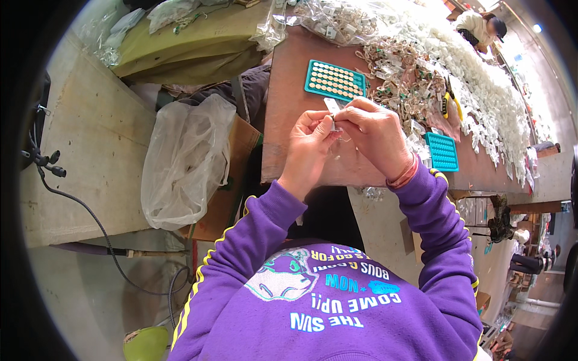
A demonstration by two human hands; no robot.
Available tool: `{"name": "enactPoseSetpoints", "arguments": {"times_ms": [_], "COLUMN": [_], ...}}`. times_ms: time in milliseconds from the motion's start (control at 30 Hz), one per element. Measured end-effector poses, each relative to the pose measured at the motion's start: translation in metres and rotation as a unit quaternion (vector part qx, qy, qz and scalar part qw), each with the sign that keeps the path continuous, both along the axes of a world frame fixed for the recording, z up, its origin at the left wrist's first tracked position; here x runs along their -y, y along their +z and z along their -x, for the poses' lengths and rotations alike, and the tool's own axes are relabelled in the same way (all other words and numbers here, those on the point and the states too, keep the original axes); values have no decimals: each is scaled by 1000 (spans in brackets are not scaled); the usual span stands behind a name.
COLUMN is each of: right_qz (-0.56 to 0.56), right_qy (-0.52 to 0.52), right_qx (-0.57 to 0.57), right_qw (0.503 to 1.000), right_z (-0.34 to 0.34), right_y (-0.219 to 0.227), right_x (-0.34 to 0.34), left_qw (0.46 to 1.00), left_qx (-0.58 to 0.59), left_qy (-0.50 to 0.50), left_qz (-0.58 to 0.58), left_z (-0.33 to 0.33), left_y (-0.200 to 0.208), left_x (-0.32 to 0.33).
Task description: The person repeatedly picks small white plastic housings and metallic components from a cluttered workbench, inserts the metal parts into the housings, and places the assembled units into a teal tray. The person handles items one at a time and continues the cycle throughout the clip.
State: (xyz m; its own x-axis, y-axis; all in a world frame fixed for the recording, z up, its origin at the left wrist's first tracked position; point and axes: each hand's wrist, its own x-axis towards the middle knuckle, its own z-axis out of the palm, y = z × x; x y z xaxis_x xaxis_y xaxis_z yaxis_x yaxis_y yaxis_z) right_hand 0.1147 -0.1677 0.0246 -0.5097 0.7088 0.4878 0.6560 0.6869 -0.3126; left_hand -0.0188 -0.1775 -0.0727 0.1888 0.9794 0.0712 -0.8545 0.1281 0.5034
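A small white plastic part (331, 105) with thin wires is held up between both my hands, above the near part of the brown table (289, 108). My left hand (306, 149) pinches it from the left with thumb and fingers. My right hand (374, 133) closes on it from the right, fingertips pressed together; they cover much of the part. Just beyond the hands lies a teal tray (309, 84) with rows of round, coin-like metal discs. Right of my right hand is a pile of small wired parts (397, 75).
A second teal tray (442, 152) sits right of my right wrist. Yellow-handled pliers (447, 103) rest on the pile. Many white plastic pieces (475, 84) heap along the far right. A clear plastic bag (186, 162) and a cardboard box (241, 150) stand left. Another person (475, 29) is far right.
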Motion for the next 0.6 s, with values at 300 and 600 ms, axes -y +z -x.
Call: {"name": "enactPoseSetpoints", "arguments": {"times_ms": [300, 600], "right_qz": [67, -139], "right_qy": [2, 19], "right_qx": [-94, -16], "right_qw": [993, 990], "right_z": [0, 4], "right_y": [8, -12], "right_x": [-1, 9], "left_qw": [1000, 998], "left_qx": [11, 46], "left_qy": [-10, -6], "left_qz": [8, 29], "left_z": [1, 1], "left_y": [3, 2], "left_x": [1, -1]}}
